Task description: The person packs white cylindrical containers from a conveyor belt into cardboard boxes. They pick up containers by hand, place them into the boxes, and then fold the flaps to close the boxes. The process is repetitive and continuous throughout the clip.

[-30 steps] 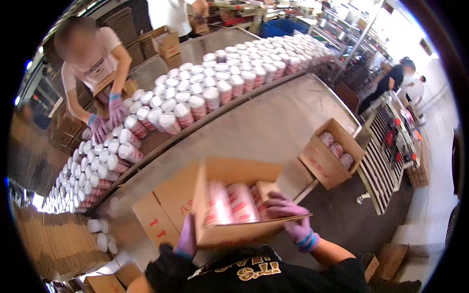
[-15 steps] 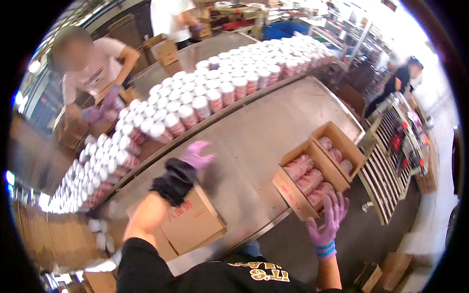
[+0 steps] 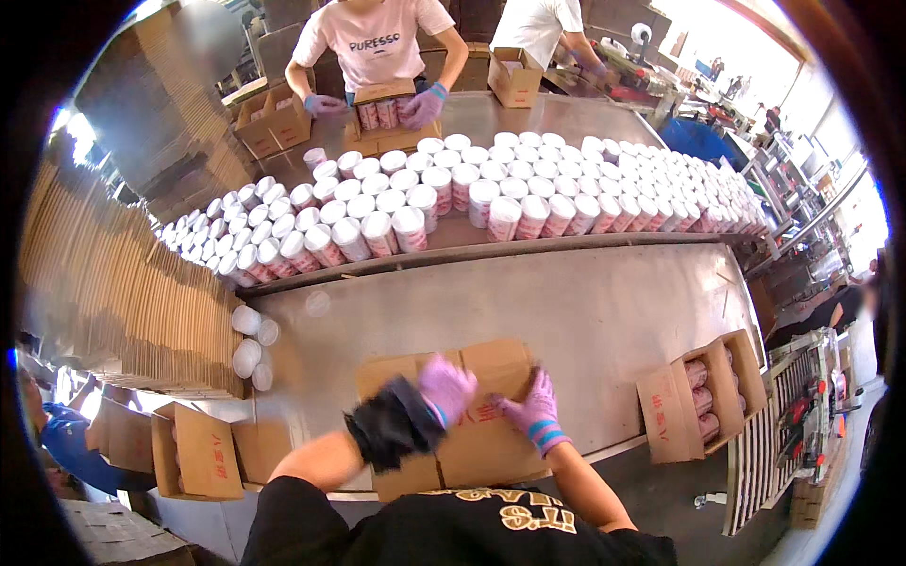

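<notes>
A brown cardboard carton point(image 3: 486, 451), folded flat or nearly so, lies on the metal table in front of me. My right hand point(image 3: 534, 410), in a purple glove, rests at its right side with thumb and fingers spread. Above the carton's middle is my left hand point(image 3: 447, 388), also gloved, with a black cuff round the forearm. Motion smears its fingers, so their grip is unclear. To the right, an open carton point(image 3: 668, 406) holds several red-and-white cans point(image 3: 700, 401) lying in it, beside a cardboard divider or flap.
Rows of white-lidded cans point(image 3: 528, 212) line the raised far ledge. Stacked flat cardboard point(image 3: 123, 311) stands at left, near loose white lids point(image 3: 247, 357) and another open carton point(image 3: 209, 462). Across the table, a co-worker point(image 3: 377, 47) handles cans. A roller conveyor point(image 3: 755, 476) is at right.
My view has swung right-to-left, toward the table's middle. My right hand has left the filled carton and come to the flat one; my left hand has come back over the flat carton.
</notes>
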Action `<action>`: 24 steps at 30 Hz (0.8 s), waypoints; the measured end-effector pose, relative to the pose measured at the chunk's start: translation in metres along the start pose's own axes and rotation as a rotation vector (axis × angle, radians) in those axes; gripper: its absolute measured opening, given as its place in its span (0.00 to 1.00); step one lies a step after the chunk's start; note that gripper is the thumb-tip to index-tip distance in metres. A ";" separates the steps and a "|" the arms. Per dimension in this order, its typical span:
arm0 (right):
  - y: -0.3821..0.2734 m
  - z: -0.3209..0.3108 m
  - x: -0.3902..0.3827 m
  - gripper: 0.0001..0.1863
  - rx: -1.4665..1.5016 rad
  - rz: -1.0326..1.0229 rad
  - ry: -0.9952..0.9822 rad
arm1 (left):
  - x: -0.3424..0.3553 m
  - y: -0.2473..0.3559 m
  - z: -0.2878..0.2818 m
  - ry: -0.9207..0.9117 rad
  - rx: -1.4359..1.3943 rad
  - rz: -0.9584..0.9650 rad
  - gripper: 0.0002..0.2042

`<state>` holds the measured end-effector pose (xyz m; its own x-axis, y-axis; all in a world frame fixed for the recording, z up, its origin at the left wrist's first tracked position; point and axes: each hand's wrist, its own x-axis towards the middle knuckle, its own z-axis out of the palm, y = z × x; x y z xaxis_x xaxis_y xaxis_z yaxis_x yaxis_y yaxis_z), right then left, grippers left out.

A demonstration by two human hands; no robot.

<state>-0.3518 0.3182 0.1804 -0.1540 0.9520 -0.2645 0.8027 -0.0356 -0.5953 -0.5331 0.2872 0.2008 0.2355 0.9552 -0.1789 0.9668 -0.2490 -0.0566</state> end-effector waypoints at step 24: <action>-0.159 -0.084 -0.017 0.16 -0.981 -1.069 -0.513 | -0.121 -0.092 -0.166 0.241 -0.369 0.362 0.29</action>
<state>-0.4281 0.3329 0.3434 -0.8965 0.1910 -0.3996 0.2116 0.9773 -0.0076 -0.6339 0.2211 0.3911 0.5318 0.8399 0.1089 0.7807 -0.5359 0.3214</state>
